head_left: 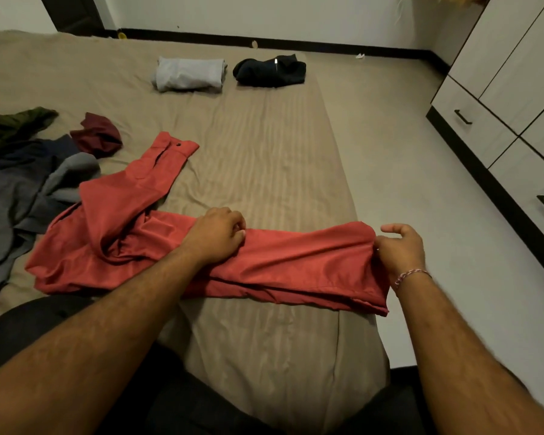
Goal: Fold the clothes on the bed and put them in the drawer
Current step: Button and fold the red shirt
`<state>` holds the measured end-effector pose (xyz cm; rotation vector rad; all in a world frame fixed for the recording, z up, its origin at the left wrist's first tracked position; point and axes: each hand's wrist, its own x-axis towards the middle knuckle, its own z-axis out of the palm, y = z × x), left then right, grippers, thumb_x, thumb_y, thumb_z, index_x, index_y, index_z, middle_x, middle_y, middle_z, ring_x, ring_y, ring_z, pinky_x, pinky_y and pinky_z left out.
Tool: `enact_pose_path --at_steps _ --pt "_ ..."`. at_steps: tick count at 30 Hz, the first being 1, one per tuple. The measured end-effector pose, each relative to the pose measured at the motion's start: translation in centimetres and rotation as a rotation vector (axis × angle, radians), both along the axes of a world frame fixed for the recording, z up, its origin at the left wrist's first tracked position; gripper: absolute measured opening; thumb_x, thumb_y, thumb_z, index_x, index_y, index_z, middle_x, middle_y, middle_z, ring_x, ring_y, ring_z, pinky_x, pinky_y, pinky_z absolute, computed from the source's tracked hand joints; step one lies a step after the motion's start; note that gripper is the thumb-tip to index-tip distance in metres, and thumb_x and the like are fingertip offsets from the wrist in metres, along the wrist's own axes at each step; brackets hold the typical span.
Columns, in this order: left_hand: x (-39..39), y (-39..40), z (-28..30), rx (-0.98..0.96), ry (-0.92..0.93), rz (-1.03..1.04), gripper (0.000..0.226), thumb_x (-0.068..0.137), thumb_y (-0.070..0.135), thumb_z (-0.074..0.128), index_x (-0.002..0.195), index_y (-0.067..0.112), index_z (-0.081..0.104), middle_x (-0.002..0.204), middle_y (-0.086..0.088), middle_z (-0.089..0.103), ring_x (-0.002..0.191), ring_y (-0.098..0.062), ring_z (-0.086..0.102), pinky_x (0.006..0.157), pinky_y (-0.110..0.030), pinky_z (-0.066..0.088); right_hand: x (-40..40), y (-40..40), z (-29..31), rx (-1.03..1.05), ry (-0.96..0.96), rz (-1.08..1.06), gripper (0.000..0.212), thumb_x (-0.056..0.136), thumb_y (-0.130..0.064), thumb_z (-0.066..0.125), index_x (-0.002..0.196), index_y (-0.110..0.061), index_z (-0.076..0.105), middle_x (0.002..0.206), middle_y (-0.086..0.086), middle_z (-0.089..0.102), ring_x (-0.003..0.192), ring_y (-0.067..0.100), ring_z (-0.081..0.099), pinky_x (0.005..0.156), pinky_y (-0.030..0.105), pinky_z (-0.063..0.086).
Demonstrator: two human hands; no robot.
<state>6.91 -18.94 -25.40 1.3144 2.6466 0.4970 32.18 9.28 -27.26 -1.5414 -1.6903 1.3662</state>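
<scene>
Red trousers (157,233), mid-frame on bed (264,146): soft, light, likely slippery; left hand (215,235) curled gripping mid-leg, right hand (399,249) pinching hem, apparently; best held at hems.

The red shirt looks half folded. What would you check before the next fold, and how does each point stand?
1. Left hand grips the red shirt mid-body: ok.
2. Right hand pinches the shirt's right end: ok.
3. Folded part lies flat on the bed: ok.
4. Sleeve tucked in: not ok, it sprawls toward the unfolded pile.
5. Shirt's right end fully on the bed: not ok, it overhangs the edge.
6. Drawer open: not ok, it looks closed.
</scene>
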Motion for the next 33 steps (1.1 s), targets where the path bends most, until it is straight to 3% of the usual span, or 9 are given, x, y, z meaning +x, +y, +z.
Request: enact_pose_path --at_steps 6,11,14,17,20,23,26,30,33 --pt "-0.8 -1.1 -0.5 0.022 0.007 -0.085 0.015 0.088 0.041 0.073 0.098 0.031 0.07 0.103 0.005 0.059 0.102 -0.021 0.055 0.094 -0.045 0.05 0.0 -0.7 0.9 -0.014 0.057 -0.024 0.036 0.063 -0.028 0.07 0.095 -0.045 0.065 0.087 0.006 0.076 0.083 0.031 0.075 0.078 0.06 0.062" --pt "-0.5 -0.8 -0.5 0.066 0.06 -0.094 0.004 0.091 0.034 0.066 0.092 0.032 0.063 0.094 0.01 0.057 0.094 -0.019 0.056 0.086 -0.046 0.053 -0.6 -1.8 1.6 -0.019 0.076 -0.014 0.03 0.068 -0.019 0.072 0.094 -0.033 0.068 0.084 0.007 0.076 0.078 0.029 0.076 0.079 0.057 0.063" --pt "-0.6 -0.3 -0.3 0.169 0.02 -0.038 0.006 0.093 0.03 0.067 0.09 0.029 0.061 0.091 0.008 0.063 0.086 -0.018 0.062 0.079 -0.041 0.054 -0.4 -1.6 2.7 -0.046 0.135 -0.123 0.027 0.084 -0.006 0.055 0.103 -0.023 0.064 0.102 0.009 0.07 0.071 0.025 0.075 0.06 0.035 0.054" --pt "-0.8 -0.1 -0.2 0.183 0.009 -0.009 0.005 0.094 0.03 0.067 0.092 0.028 0.062 0.092 0.007 0.069 0.084 -0.02 0.065 0.076 -0.038 0.054 -0.2 -0.9 2.0 -0.091 0.112 -0.041 0.03 0.09 -0.01 0.063 0.12 -0.015 0.059 0.1 0.009 0.07 0.07 0.023 0.071 0.057 0.03 0.045" --pt "-1.0 0.0 -0.2 0.177 0.021 -0.026 0.005 0.094 0.03 0.068 0.094 0.027 0.064 0.093 0.005 0.072 0.085 -0.021 0.068 0.074 -0.035 0.051 -1.0 -1.4 1.4 -0.14 0.102 0.068 0.036 0.082 -0.015 0.08 0.114 -0.022 0.064 0.096 0.015 0.074 0.077 0.028 0.07 0.066 0.04 0.057" --pt "-1.2 -0.1 -0.1 0.168 0.038 -0.046 0.006 0.095 0.031 0.068 0.094 0.027 0.065 0.089 0.006 0.072 0.082 -0.022 0.068 0.07 -0.032 0.046 -1.7 -0.7 0.7 -0.091 0.087 0.002 0.038 0.066 -0.014 0.073 0.1 -0.029 0.068 0.093 0.017 0.075 0.078 0.033 0.071 0.074 0.053 0.061" --pt "-1.4 -0.3 -0.1 0.156 0.065 -0.056 0.008 0.095 0.033 0.068 0.095 0.026 0.063 0.085 0.004 0.072 0.08 -0.025 0.068 0.068 -0.032 0.043 -1.8 0.4 -0.2 -0.085 0.106 -0.085 0.04 0.065 -0.011 0.057 0.098 -0.031 0.063 0.101 0.023 0.072 0.071 0.03 0.063 0.064 0.041 0.053" --pt "-1.5 0.1 -0.1 0.084 0.063 -0.069 0.009 0.096 0.033 0.064 0.096 0.024 0.063 0.089 0.001 0.071 0.084 -0.028 0.067 0.07 -0.037 0.049 -1.5 -0.6 1.2 0.087 -0.117 -0.043 0.036 0.084 -0.002 0.053 0.111 -0.023 0.062 0.104 0.015 0.068 0.085 0.032 0.063 0.078 0.039 0.052" --pt "-1.1 0.3 -0.2 0.095 0.151 -0.053 0.014 0.094 0.037 0.057 0.1 0.025 0.064 0.1 0.002 0.068 0.098 -0.027 0.065 0.08 -0.042 0.051 -1.6 -1.4 2.3 0.428 -0.425 0.056 0.032 0.088 -0.01 0.058 0.117 -0.021 0.063 0.119 0.014 0.062 0.109 0.038 0.06 0.092 0.046 0.048"
